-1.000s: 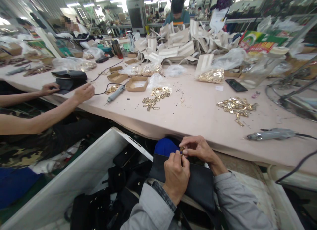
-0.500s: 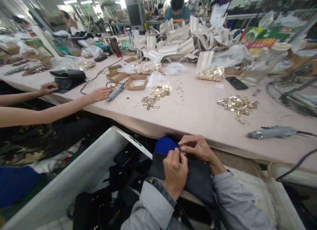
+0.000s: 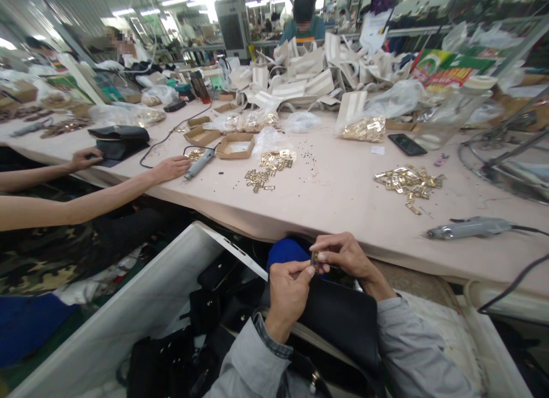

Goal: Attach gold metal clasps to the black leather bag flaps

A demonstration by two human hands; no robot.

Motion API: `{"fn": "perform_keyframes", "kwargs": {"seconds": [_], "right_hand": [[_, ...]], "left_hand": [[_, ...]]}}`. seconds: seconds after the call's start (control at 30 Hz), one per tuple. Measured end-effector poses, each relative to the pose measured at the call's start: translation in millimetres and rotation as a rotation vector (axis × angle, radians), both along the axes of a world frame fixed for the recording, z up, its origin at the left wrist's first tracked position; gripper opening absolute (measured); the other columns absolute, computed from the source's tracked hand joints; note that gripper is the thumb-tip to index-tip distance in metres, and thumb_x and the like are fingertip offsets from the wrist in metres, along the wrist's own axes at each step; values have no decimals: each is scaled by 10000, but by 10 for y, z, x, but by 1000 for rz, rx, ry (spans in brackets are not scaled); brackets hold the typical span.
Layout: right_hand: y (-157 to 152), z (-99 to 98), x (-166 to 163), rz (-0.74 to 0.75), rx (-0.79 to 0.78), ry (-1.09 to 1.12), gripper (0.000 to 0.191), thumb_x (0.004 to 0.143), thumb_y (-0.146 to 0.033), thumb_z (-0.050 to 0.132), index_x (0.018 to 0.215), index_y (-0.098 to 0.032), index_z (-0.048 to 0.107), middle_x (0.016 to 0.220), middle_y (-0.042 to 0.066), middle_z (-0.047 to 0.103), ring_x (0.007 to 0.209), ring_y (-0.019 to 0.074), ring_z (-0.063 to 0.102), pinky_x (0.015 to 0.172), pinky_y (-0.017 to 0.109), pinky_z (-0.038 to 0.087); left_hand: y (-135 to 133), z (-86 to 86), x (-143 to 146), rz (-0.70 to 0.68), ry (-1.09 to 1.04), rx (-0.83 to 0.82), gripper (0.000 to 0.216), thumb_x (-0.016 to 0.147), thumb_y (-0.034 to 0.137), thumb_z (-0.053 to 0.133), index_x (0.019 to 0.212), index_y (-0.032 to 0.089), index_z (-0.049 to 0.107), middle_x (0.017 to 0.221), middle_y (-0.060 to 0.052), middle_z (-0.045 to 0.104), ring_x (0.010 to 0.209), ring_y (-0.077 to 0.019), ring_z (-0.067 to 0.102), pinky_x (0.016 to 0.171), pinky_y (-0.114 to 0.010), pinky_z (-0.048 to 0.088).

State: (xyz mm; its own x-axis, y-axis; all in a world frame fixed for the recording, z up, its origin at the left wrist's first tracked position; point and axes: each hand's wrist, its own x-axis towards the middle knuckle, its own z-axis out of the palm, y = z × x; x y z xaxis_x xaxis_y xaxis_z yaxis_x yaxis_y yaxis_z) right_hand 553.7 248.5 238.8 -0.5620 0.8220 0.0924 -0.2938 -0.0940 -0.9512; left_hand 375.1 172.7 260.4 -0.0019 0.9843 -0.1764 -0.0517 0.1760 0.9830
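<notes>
Small gold-coloured metal fitting (image 3: 315,261) was pinched between both hands just below the near edge of the long pale pink worktable (image 3: 343,198); left hand (image 3: 288,292) gripped it w/ thumb & forefinger, right hand (image 3: 343,256) clasped it from the other side. Under the hands lay a black leather bag (image 3: 343,323). On the table, right of the hands, a grey electric screwdriver (image 3: 467,228); beyond it a heap of gold metal clips (image 3: 407,182). At the table's left, a co-worker's hand (image 3: 170,168) touched another grey screwdriver (image 3: 198,164)
</notes>
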Motion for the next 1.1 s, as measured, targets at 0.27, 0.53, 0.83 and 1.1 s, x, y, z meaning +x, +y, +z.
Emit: {"fn": "perform_keyframes", "kwargs": {"seconds": [0.27, 0.53, 0.83, 1.1], "right_hand": [[-35, 16, 14, -2, -19, 47, 186, 835, -187, 813, 1012, -132, 800, 770, 45, 698, 544, 134, 662, 490, 231, 513], [-53, 12, 2, 27, -41, 73, 178, 839, -170, 805, 1011, -122, 797, 769, 40, 693, 531, 129, 655, 483, 229, 511], [-82, 70, -8, 18, -33, 49, 190, 838, -210, 813, 1007, -125, 796, 772, 31, 689, 529, 119, 651, 477, 219, 507], [-108, 88, -20, 35, -38, 70, 183, 851, -196, 799, 1021, -130, 794, 784, 31, 687, 538, 120, 653, 493, 229, 519]], "left_hand": [[-12, 119, 33, 12, -221, -96, 157, 773, 262, 786, 835, 141, 864, 649, -77, 765, 350, -46, 360, 360, -215, 227], [-43, 90, 29, 18, -303, -136, 206, 738, 255, 825, 828, 71, 842, 543, -43, 660, 353, -33, 363, 346, -197, 200], [-22, 117, 8, 3, -342, -150, 138, 709, 190, 823, 785, 75, 816, 748, -140, 795, 368, -25, 453, 344, -163, 245], [-25, 132, 8, 25, -370, -217, 180, 645, 219, 866, 722, 87, 771, 632, -81, 752, 347, -28, 428, 337, -163, 222]]}}
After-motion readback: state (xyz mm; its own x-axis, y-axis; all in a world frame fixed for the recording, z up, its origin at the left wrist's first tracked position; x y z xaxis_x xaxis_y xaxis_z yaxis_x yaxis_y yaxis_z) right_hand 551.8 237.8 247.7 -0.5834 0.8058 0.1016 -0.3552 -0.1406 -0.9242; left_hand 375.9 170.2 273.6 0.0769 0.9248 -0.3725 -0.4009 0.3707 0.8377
